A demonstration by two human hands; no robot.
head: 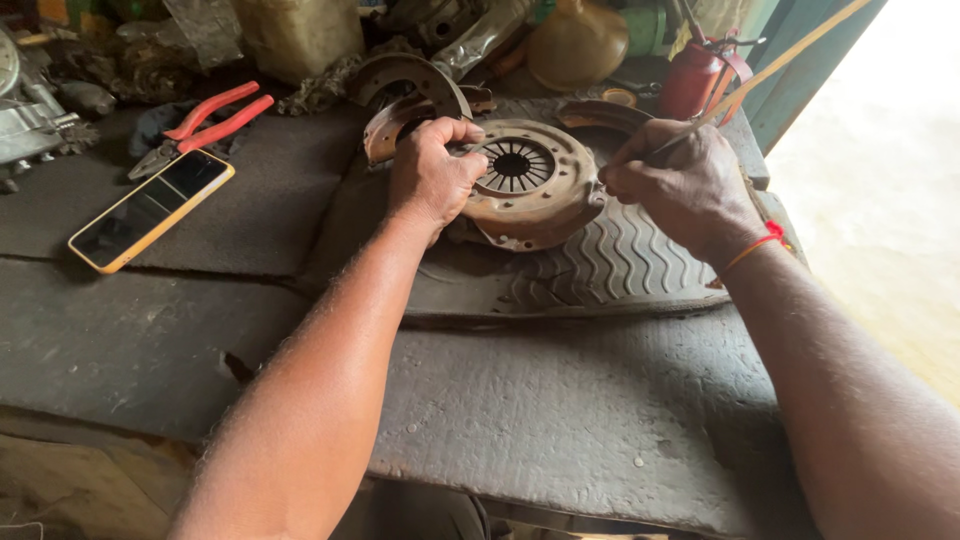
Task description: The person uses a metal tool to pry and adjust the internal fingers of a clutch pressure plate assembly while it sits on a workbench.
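Note:
A rusty round clutch pressure plate [530,185] with a ring of dark spring fingers at its centre lies tilted on a ribbed rubber mat [600,275]. My left hand [432,172] grips the plate's left rim, thumb on top. My right hand [685,185] is closed around a thin dark tool whose tip meets the plate's right edge. A long thin tan stick [790,55] rises from that hand toward the upper right. A red thread circles my right wrist.
A phone in a yellow case [150,210] and red-handled pliers [205,122] lie on the dark bench at left. Curved rusty brake-shoe parts [415,90] sit behind the plate. A red can [695,78] and assorted clutter line the back. The bench's front edge is near me.

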